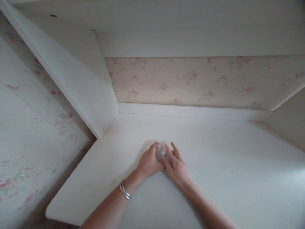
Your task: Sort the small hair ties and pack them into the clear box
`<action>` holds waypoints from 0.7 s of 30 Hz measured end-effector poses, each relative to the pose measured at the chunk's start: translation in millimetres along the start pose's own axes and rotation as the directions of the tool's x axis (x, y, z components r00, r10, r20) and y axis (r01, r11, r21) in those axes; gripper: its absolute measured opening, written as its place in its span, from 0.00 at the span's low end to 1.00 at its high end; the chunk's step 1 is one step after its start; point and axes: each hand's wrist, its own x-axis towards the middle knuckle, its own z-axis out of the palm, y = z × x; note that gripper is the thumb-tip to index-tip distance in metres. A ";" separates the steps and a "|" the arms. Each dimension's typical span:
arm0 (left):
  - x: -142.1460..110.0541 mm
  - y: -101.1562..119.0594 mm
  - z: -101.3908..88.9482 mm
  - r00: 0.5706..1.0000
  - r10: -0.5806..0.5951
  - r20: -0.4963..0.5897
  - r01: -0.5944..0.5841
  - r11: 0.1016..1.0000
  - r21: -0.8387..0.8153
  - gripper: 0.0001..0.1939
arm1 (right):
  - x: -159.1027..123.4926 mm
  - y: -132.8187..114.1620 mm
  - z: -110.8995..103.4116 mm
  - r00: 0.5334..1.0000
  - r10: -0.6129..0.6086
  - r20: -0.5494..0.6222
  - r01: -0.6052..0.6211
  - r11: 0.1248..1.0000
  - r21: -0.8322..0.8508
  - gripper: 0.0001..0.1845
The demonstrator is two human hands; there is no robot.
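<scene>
Both hands meet at a small clear, see-through object (161, 149) over the white desk top (205, 149). It looks like glass or plastic, and its exact kind is too blurred to make out. Curved around its left side is my left hand (149, 162), thumb and fingers closed on it, with silver bangles (125, 190) at the wrist. From the right, my right hand (175, 166) pinches the same object between thumb and index finger, while its other fingers stick out. The lower part of the object is partly covered by the fingers.
White side panels, the left one (78, 70) nearer, and an upper shelf (166, 16) frame the desk. Floral wallpaper (186, 79) covers the back above a low white ledge (190, 111). The desk's rounded front corner (51, 211) is at lower left.
</scene>
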 end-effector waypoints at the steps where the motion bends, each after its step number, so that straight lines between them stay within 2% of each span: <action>1: -1.2 1.0 0.9 1.000 -0.016 -0.009 0.016 1.000 0.006 0.44 | 0.0 1.1 0.2 1.000 -0.016 0.015 0.016 1.000 0.001 0.28; 5: -3.1 3.4 3.4 0.997 -0.071 -0.027 0.071 0.997 0.017 0.41 | 0.8 2.2 -5.4 0.996 -0.046 0.077 0.043 0.998 0.034 0.27; 10: -2.8 4.3 3.1 0.998 -0.064 -0.020 0.064 0.998 0.015 0.41 | 0.3 -2.7 -14.0 0.993 -0.014 0.117 0.001 0.993 0.115 0.26; 16: -2.1 8.1 2.4 0.997 -0.071 -0.018 0.069 0.995 -0.072 0.42 | 6.4 -0.6 -25.7 0.992 0.102 0.074 -0.121 0.933 0.338 0.26; 21: 3.4 4.5 0.9 0.996 -0.084 -0.044 0.072 0.973 -0.221 0.41 | 15.4 20.0 -30.1 0.963 0.267 0.048 -0.258 0.849 0.461 0.31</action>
